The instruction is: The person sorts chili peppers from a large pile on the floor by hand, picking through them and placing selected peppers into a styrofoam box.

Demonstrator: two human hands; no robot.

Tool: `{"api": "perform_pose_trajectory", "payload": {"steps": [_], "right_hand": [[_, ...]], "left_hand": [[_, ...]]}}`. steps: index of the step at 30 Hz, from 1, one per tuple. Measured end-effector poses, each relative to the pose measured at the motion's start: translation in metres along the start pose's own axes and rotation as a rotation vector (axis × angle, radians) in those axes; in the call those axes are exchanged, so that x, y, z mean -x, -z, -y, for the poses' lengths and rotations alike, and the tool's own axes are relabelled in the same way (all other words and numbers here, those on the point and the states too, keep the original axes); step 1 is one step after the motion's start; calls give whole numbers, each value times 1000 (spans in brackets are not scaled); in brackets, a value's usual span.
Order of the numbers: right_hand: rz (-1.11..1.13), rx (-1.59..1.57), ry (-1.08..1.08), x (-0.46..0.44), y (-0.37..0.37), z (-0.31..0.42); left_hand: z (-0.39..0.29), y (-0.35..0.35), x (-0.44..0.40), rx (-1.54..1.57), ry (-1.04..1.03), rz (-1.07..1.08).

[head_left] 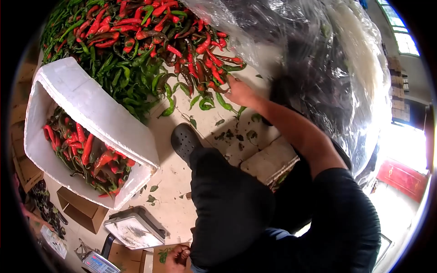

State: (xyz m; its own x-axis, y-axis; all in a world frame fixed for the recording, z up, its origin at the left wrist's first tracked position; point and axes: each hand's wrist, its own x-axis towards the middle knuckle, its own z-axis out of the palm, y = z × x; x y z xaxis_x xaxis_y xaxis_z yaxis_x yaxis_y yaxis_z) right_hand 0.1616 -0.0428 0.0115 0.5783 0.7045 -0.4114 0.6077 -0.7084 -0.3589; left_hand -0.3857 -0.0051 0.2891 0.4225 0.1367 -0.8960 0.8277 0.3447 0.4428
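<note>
My right hand (241, 92) reaches to the near edge of a big pile of red chili peppers (159, 11). Its fingers are closed around the end of a dark red chili pepper (214, 86) at that edge. Several green chili peppers (205, 103) lie loose on the pale floor just beside the hand. Low in the view, by my bent knee, my left hand (176, 259) has its fingers curled, and nothing shows in them. A white foam box (91, 95) stands tilted at the left, with red and dark chili peppers (86, 150) inside.
Green chili peppers (118, 77) are heaped behind the box. A platform scale (136, 230) with its display (100, 264) sits at the lower left, near a cardboard box (82, 209). Clear plastic sheeting (337, 82) rises on the right. My shoe (185, 141) is on the floor, among leaf scraps.
</note>
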Motion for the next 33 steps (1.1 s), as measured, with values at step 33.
{"api": "perform_pose_trajectory", "payload": {"steps": [33], "right_hand": [[-151, 264, 199, -154, 21, -65]], "left_hand": [[-296, -35, -531, -454, -269, -680]]}}
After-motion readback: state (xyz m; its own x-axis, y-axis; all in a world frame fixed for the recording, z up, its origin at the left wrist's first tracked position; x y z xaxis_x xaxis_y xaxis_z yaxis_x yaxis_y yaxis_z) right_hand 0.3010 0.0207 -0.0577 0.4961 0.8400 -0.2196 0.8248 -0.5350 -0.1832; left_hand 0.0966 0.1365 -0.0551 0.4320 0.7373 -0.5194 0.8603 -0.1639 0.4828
